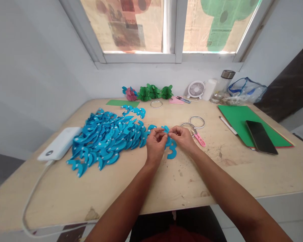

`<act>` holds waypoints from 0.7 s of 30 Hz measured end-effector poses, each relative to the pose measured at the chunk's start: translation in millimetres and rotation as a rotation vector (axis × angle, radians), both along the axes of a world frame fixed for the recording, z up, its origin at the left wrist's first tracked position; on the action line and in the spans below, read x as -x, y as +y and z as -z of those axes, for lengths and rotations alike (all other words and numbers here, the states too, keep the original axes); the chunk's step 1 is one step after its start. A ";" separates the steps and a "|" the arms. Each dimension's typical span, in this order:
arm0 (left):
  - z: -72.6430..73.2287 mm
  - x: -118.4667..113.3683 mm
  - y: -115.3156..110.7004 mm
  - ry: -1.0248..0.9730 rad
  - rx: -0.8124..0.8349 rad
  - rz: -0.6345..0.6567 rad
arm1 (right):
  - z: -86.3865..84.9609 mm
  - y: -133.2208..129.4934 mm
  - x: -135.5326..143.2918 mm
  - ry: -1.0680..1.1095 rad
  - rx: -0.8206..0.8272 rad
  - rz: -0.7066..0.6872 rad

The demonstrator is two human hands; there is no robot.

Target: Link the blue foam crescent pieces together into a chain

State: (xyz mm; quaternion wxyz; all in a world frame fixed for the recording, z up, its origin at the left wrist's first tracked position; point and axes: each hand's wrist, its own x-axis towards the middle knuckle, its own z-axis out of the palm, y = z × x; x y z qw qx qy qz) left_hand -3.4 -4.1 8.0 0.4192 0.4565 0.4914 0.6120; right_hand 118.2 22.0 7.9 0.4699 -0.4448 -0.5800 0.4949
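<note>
A: Where's the blue piece (166,129)?
B: Between the fingertips of both hands, over the middle of the table (131,191).

A: How do the fingers stand?
B: Drawn in narrow. The left hand (156,143) pinches it with thumb and fingers, and the right hand (181,137) seems to pinch it from the other side. The fingertips hide most of it, so I can't tell its full outline.

A: How would it handle?
B: It looks like paper: light, bendy, easy to crease or tear. I'd take it by the edges, lightly. The white patches on pieces in the pile (108,131) may be sticky, so I'd keep fingertips off those.

A: What's around it?
B: A loose piece (172,153) lies just below the hands, curved like the rest. The pile spreads to the left, with a power bank (59,144) beside it. On the right are pink scissors (200,139) and a ring (197,122), perhaps tape.

A: Farther out?
B: A phone (261,137) on green sheets (237,117); at the back, green paper balls (153,92) and a fan (196,89).
</note>
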 end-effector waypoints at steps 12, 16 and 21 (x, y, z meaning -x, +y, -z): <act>-5.4 12.8 9.1 -0.218 0.145 0.104 | -7.6 2.8 -2.7 0.028 0.035 0.083; -7.4 17.5 9.7 -0.371 0.181 0.234 | -10.5 0.9 -1.6 0.055 0.060 0.080; -12.7 20.9 7.7 -0.519 0.193 0.405 | -14.4 -2.2 -1.2 0.096 0.075 0.052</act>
